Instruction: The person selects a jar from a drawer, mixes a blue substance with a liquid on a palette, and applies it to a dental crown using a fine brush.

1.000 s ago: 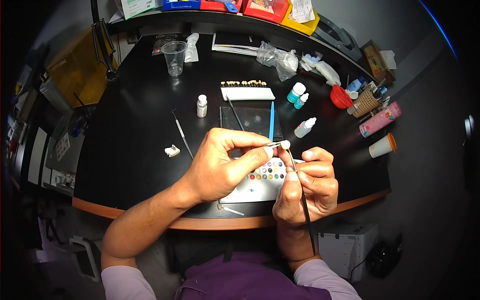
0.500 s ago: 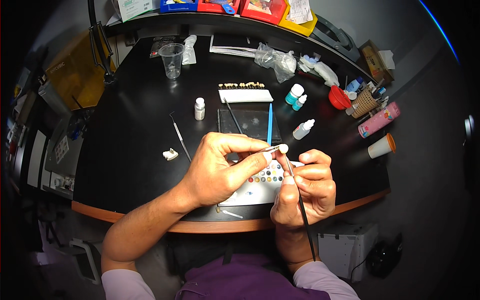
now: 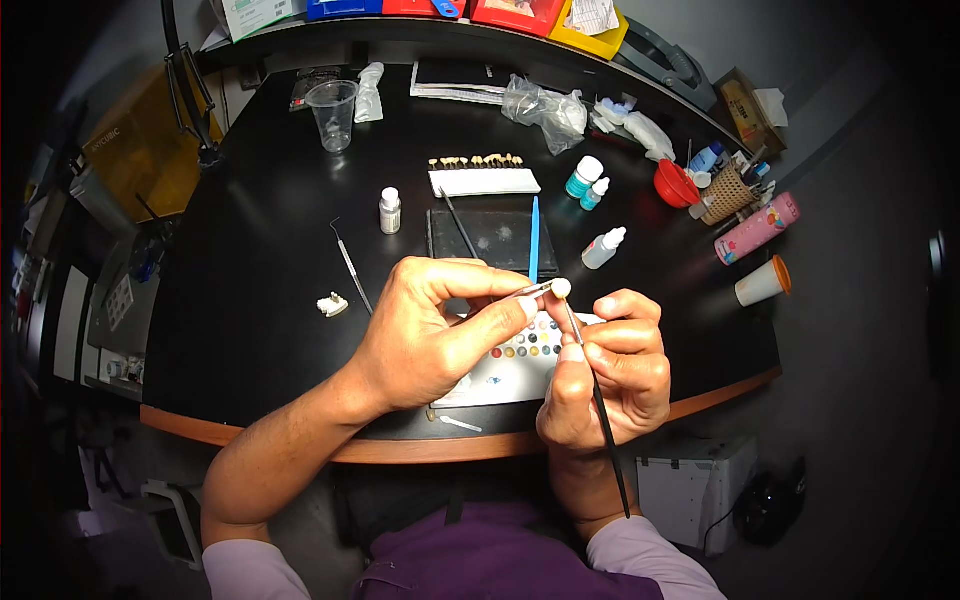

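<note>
My left hand is closed on metal tweezers, pinched between thumb and fingers. At their tip sits a small cream-white dental crown. In my right hand a thin black-handled brush is held like a pen, its tip up against the underside of the crown. Below both hands lies a white palette with rows of coloured dots, partly covered by my fingers. Beyond them are a black slab, another dark brush and a blue stick.
A tooth shade guide stands farther back. Left are a small bottle, a metal probe and a dental model. Right are a dropper bottle, a red bowl and a paper cup. A plastic cup stands far left.
The view has shifted slightly, so the table things sit a little differently in the picture. Both hands keep their grips, and the brush tip stays at the crown.
</note>
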The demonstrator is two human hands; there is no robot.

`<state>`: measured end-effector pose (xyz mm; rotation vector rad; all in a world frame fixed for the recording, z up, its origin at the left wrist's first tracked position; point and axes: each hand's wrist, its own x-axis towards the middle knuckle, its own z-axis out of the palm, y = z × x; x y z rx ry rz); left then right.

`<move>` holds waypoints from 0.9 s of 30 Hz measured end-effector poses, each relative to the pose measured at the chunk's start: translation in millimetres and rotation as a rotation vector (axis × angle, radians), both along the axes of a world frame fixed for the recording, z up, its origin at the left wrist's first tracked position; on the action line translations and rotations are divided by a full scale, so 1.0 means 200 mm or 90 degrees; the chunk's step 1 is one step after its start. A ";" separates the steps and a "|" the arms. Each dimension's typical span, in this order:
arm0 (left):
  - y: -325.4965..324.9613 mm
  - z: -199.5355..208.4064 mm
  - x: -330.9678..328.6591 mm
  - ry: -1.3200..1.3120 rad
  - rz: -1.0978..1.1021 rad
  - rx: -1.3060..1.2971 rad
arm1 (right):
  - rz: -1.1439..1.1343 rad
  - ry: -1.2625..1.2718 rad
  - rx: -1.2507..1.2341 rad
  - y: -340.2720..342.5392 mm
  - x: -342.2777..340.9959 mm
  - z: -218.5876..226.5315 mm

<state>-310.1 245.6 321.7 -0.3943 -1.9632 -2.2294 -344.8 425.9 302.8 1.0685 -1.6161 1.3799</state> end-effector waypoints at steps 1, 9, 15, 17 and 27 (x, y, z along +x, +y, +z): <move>0.00 0.00 0.00 -0.002 -0.002 0.001 | 0.010 -0.009 -0.012 0.00 0.00 -0.01; 0.01 0.01 0.01 -0.001 0.006 -0.002 | 0.024 -0.019 -0.022 0.00 0.00 -0.01; 0.01 -0.02 0.00 0.018 0.009 0.004 | 0.022 -0.014 -0.015 0.00 0.00 0.00; 0.00 -0.01 0.00 0.018 0.007 -0.007 | -0.003 0.005 0.010 0.00 0.01 0.01; -0.01 -0.01 0.00 -0.002 0.001 -0.042 | 0.003 -0.012 -0.012 0.00 0.01 0.00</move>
